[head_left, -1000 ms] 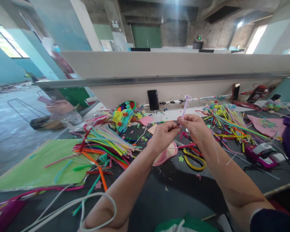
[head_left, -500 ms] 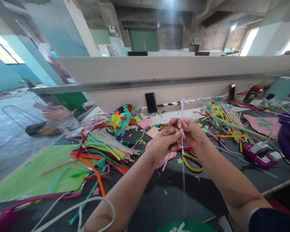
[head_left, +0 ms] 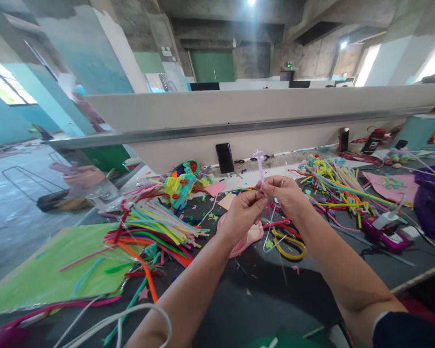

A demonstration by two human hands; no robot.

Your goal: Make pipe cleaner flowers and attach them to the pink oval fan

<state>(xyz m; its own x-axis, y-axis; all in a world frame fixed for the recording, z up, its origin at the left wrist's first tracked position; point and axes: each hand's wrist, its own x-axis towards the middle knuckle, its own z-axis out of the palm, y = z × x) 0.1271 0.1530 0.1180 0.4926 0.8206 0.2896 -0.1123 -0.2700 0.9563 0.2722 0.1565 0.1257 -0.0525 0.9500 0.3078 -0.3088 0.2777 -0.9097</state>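
Note:
A lilac pipe cleaner (head_left: pixel 260 166) stands upright above my fingertips, its top end bent into a small curl. My right hand (head_left: pixel 286 195) pinches its lower part between thumb and fingers. Pressed close beside it, my left hand (head_left: pixel 241 215) is closed at the same spot, its fingertips partly hiding the pipe cleaner's base. A thin whitish strand (head_left: pixel 267 241) hangs in a loop beneath the hands. Under them on the dark table lies a pink fuzzy-edged piece (head_left: pixel 247 241). Just right of it are yellow-handled scissors (head_left: pixel 292 253).
Bundles of coloured pipe cleaners (head_left: pixel 159 217) lie left, with another pile (head_left: pixel 337 183) at right. A green sheet (head_left: pixel 54 261) covers the left side. A phone (head_left: pixel 224 158) leans on the partition (head_left: pixel 188 150). A magenta power strip (head_left: pixel 384 234) with cables sits right; a white cable (head_left: pixel 166 319) loops in front.
The lilac pipe cleaner has shifted left and lower, with its top now curled. The strand that hung straight down is now looped. My hands have moved slightly.

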